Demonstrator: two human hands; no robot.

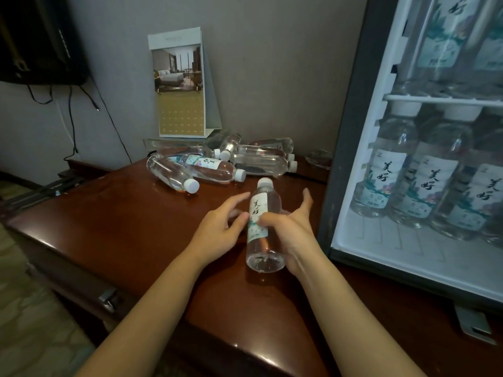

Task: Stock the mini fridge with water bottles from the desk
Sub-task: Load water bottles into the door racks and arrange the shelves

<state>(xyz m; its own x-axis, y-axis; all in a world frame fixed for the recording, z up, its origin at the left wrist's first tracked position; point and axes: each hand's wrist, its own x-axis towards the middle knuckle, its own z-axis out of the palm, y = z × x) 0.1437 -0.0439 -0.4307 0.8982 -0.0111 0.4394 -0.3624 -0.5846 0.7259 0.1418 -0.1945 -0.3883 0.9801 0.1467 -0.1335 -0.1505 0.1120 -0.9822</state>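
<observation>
A clear water bottle [263, 227] with a white cap and a white label is held over the brown desk [122, 227], cap pointing away from me. My right hand [292, 229] grips it from the right, thumb curled across the label. My left hand [221, 227] is beside the bottle on its left with fingers spread, fingertips at the label. Several more bottles [217, 164] lie in a pile at the back of the desk. The open mini fridge [353, 131] stands on the right, with upright bottles [424, 180] on its lower level and more above the shelf [441, 98].
A standing calendar card [181, 85] leans against the wall behind the pile. A glass ashtray [318, 157] sits beside the fridge. A dark screen [38, 39] with hanging cables is mounted at the upper left. The desk's left edge drops to carpet.
</observation>
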